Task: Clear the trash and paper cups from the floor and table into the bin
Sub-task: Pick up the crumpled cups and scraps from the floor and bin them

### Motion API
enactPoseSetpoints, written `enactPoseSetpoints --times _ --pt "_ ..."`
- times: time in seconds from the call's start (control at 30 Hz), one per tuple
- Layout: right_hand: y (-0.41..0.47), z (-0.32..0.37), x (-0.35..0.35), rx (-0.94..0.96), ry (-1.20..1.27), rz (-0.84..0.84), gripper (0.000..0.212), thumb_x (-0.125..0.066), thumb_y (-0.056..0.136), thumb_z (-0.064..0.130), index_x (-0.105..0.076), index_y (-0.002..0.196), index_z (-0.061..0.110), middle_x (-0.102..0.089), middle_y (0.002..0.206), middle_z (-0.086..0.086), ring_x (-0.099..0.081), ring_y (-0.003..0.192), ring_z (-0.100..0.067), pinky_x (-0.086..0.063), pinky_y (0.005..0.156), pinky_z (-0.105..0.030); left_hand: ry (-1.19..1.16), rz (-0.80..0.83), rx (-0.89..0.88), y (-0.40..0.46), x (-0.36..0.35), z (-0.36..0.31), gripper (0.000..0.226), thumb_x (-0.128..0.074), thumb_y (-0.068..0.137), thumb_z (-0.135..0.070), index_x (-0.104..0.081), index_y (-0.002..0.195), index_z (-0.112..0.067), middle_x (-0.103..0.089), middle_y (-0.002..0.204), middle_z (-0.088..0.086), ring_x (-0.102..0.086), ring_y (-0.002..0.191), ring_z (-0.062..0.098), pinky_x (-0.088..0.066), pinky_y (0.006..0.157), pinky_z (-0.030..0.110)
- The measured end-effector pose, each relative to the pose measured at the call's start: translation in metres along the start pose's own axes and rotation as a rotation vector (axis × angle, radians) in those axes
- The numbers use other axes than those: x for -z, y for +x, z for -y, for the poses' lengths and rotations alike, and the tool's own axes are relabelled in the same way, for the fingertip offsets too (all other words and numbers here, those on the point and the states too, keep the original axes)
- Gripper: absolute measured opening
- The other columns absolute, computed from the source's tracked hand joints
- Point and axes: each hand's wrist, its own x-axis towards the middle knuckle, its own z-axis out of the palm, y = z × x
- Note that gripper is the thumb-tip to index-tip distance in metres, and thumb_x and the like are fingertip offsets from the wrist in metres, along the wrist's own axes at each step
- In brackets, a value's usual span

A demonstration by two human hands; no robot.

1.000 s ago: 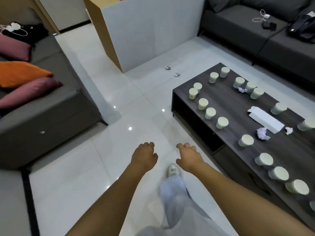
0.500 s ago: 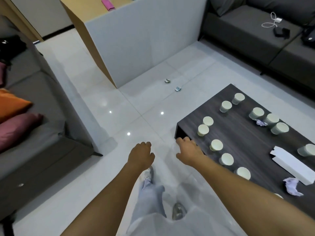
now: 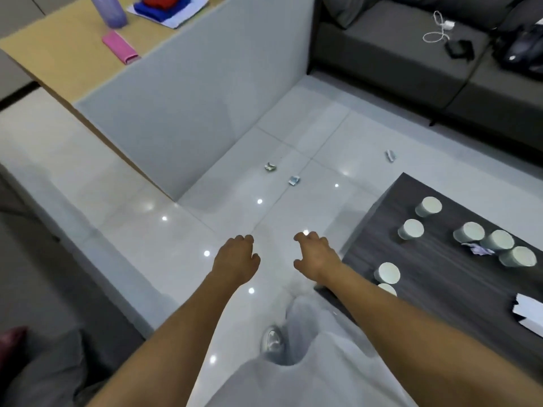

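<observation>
Three small crumpled wrappers lie on the white tile floor ahead: one (image 3: 270,166), a second (image 3: 293,180) and a third (image 3: 390,155) further right. Several upturned paper cups, such as one (image 3: 428,206) at the near corner, stand on the dark wooden coffee table (image 3: 435,277), with a crumpled paper scrap (image 3: 477,249) and a white paper box (image 3: 529,314). My left hand (image 3: 235,261) and my right hand (image 3: 317,255) hang out in front of me above the floor, fingers loosely curled, holding nothing. No bin is in view.
A white-sided counter (image 3: 188,92) with a pink item, a purple bottle and cloths on top stands ahead left. Dark grey sofas sit at the far right (image 3: 411,60) and near left (image 3: 44,362). My shoe (image 3: 271,340) is on the tiles below my arms.
I have walked forward along the table's end; the floor wrappers are nearer and a third has come into view. Both hands stay empty in front of me.
</observation>
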Motion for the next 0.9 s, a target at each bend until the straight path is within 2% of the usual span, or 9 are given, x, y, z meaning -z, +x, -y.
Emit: enactPoseSetpoints --times 0.17,0.53,0.77,0.9 --pt "0.093 -0.005 0.047 -0.107 0.027 0.018 0.056 -0.056 0.090 0.022 -0.033 0.140 0.017 -0.039 0.133 -0.011 -0.039 0.121 -0.032 -0.042 0.096 -0.041 0.003 0.025 -0.084 0.113 0.036 -0.003 0.043 -0.044 0.096 -0.029 -0.043 0.135 -0.010 -0.054 0.119 0.010 -0.050 0.113 0.026 -0.044 0.090 0.034" --pt "0.306 0.004 0.182 -0.174 0.113 -0.011 0.055 -0.053 0.089 0.020 -0.033 0.140 0.016 -0.039 0.132 -0.011 -0.040 0.118 -0.032 -0.041 0.089 -0.038 0.075 0.096 -0.089 0.357 0.144 -0.006 0.039 -0.045 0.095 -0.029 -0.047 0.129 -0.009 -0.055 0.118 0.011 -0.051 0.111 0.027 -0.044 0.087 0.035" --pt "0.403 0.012 0.232 -0.262 0.161 -0.002 0.062 -0.054 0.090 0.023 -0.026 0.145 0.016 -0.036 0.136 -0.012 -0.040 0.119 -0.032 -0.044 0.092 -0.041 0.111 0.190 -0.120 0.476 0.182 0.008 0.038 -0.047 0.094 -0.027 -0.049 0.127 -0.010 -0.054 0.122 0.011 -0.050 0.115 0.026 -0.042 0.091 0.033" --pt "0.462 0.027 0.250 -0.328 0.224 -0.015 0.058 -0.055 0.088 0.020 -0.031 0.141 0.014 -0.037 0.135 -0.013 -0.041 0.117 -0.033 -0.045 0.091 -0.042 0.157 0.227 -0.177 0.547 0.201 0.026 0.039 -0.047 0.093 -0.026 -0.048 0.129 -0.010 -0.054 0.124 0.011 -0.049 0.116 0.028 -0.040 0.091 0.033"
